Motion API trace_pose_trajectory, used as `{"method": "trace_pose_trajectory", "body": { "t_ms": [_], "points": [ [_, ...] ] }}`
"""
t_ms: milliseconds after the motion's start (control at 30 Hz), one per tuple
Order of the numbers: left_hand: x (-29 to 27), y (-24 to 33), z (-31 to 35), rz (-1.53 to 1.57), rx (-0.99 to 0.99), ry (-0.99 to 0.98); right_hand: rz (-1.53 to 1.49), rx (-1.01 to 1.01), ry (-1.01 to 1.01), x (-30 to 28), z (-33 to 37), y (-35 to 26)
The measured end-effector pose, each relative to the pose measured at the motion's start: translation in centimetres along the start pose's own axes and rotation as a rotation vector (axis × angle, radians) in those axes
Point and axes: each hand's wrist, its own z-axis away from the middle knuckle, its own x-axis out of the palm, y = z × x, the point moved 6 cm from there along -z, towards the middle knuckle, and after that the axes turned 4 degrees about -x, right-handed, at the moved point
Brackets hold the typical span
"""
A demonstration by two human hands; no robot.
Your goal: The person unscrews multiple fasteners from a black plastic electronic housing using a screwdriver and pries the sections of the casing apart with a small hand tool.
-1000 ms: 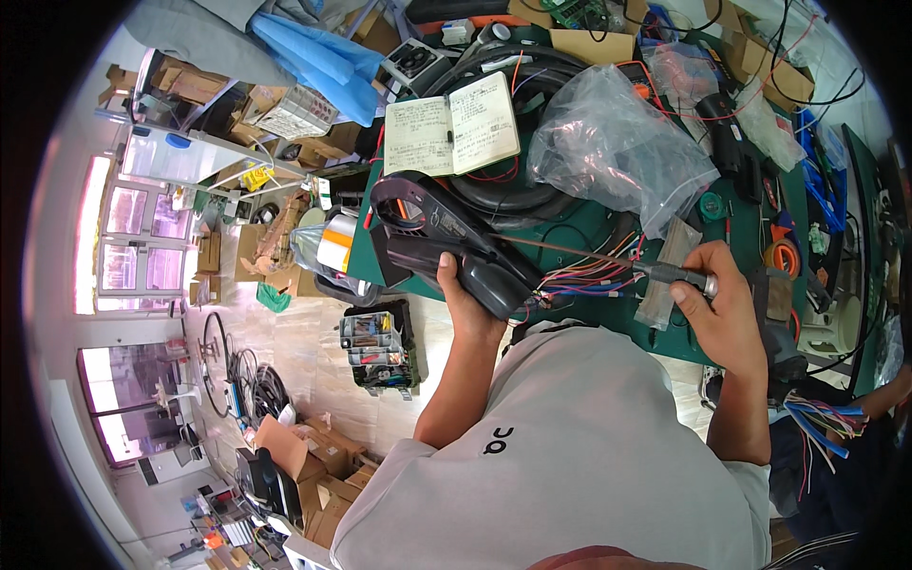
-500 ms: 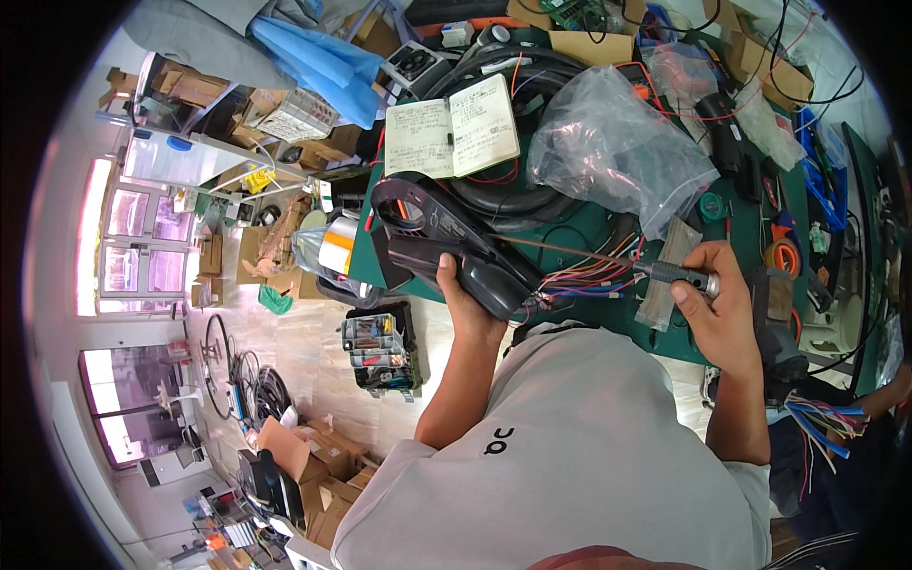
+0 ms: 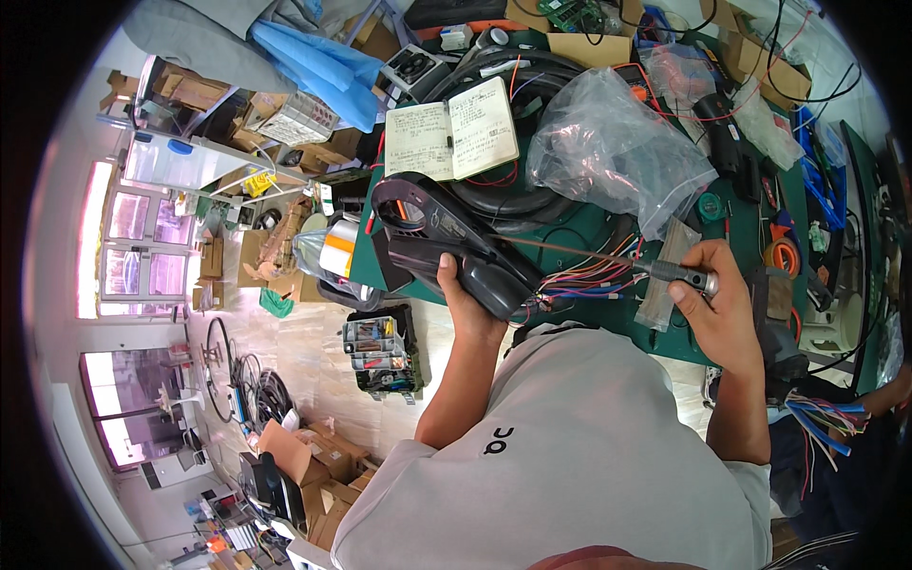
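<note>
My left hand (image 3: 467, 302) grips a black plastic housing (image 3: 465, 256) from below, thumb along its near side. The housing is shaped like a charging gun, with a looped end at the left and several coloured wires (image 3: 589, 278) coming out of its right end. My right hand (image 3: 719, 309) is closed around the dark grey handle of a long-shafted screwdriver (image 3: 670, 273). Its thin shaft points left, over the wires, and its tip meets the upper right side of the housing; the exact contact point is too small to make out.
Behind the housing lie an open notebook (image 3: 484, 133), a coiled thick black cable (image 3: 513, 204) and a clear plastic bag (image 3: 617, 147) on the green table (image 3: 570, 237). Green tape (image 3: 710, 206) lies right. Another person's hand (image 3: 893, 391) is beside a wire bundle (image 3: 822, 418). A toolbox (image 3: 380, 351) stands on the floor.
</note>
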Motion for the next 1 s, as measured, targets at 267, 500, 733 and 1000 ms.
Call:
{"method": "trace_pose_trajectory", "body": {
  "t_ms": [267, 500, 733, 1000],
  "points": [
    [-0.7, 0.1, -0.3, -0.064, 0.016, 0.072, 0.153, 0.241, -0.306, -0.7, 0.4, 1.6],
    [1.0, 0.3, 0.2, -0.060, 0.013, 0.006, 0.053, 0.064, -0.102, -0.4, 0.1, 0.5],
    [1.8, 0.0, 0.0, -0.046, -0.008, -0.022, 0.078, 0.081, -0.080, -0.6, -0.1, 0.0],
    [1.3, 0.3, -0.4, -0.073, 0.034, -0.038, 0.150, 0.161, -0.230, -0.9, 0.0, 0.6]
  ]
}}
